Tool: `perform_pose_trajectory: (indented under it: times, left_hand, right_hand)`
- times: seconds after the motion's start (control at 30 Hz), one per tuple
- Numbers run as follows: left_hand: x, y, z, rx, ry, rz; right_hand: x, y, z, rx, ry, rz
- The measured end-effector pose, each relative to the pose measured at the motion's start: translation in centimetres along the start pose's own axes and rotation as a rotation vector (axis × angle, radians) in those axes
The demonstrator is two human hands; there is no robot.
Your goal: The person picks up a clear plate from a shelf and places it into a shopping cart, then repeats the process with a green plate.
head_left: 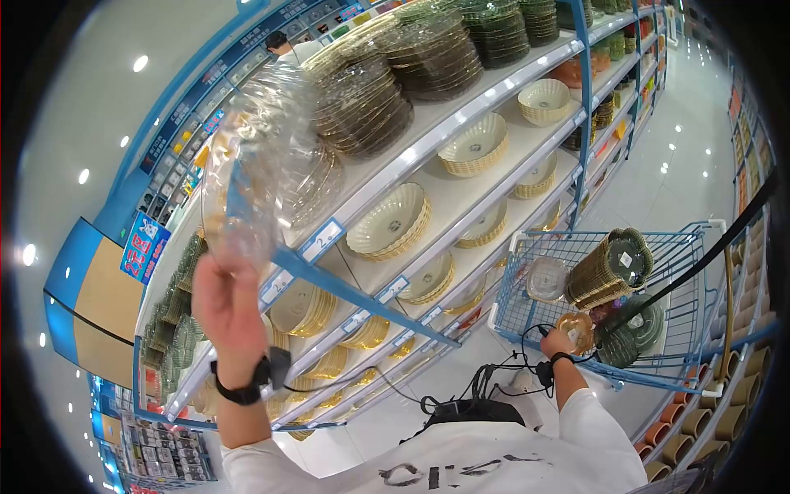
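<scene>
My left hand [226, 305] is raised in front of the shelf, its fingers pinched on the lower edge of a clear, shiny plate [243, 185]. Glare and see-through material blur the plate's outline. Behind it, more clear plates [313, 185] stand on the top shelf beside stacks of dark gold-lined plates [358, 107]. My right hand [559, 342] is down at the near bar of a blue shopping cart [514, 284], fingers curled round it. Just beyond those fingers an amber dish [578, 329] lies in the cart, next to stacked woven-look baskets [609, 267] and green dishes [646, 321].
Cream bowls [391, 222] with gold basket-weave sides line the lower shelves. A blue shelf post [362, 292] slants close to my left hand. Pots [695, 421] fill a rack on the right. A tiled aisle [658, 156] runs ahead. Another person [292, 51] stands beyond the shelf.
</scene>
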State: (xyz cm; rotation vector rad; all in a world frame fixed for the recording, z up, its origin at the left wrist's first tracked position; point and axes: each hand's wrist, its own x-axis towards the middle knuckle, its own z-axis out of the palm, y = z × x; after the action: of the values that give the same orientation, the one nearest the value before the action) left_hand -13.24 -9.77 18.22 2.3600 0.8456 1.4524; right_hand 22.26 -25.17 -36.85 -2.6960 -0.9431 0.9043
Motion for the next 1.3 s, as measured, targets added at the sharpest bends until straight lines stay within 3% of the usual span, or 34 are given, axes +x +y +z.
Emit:
perform_pose_trajectory:
  times: [0.03, 0.1, 0.33, 0.57, 0.73, 1.23, 1.3]
  left_hand:
    - [1.5, -0.5, 0.3, 0.003, -0.003, 0.001]
    - [5.3, -1.7, 1.6, 0.398, 0.017, 0.227]
    - [8.5, -9.9, 3.6, 0.549, -0.042, 0.161]
    - [7.7, -11.4, 5.5, 0.503, -0.115, 0.003]
    - [8.0, -12.2, 5.2, 0.543, -0.183, 0.056]
    - [6.9, -11.0, 5.4, 0.597, -0.182, -0.099]
    - [6.7, -10.5, 5.6, 0.620, -0.134, -0.012]
  right_hand:
    - [-0.1, 0.2, -0.2, 0.003, -0.003, 0.000]
    - [-0.4, -0.1, -0.6, 0.015, -0.018, -0.007]
    - [-0.1, 0.3, -0.6, 0.073, 0.001, -0.042]
    - [1.1, 1.6, 1.6, 0.123, -0.009, -0.067]
    - [0.2, 0.1, -0.8, 0.094, -0.020, -0.053]
    - [0.1, -0.4, -0.9, 0.105, -0.005, -0.049]
    - [0.1, -0.6, -0.9, 0.113, -0.008, -0.045]
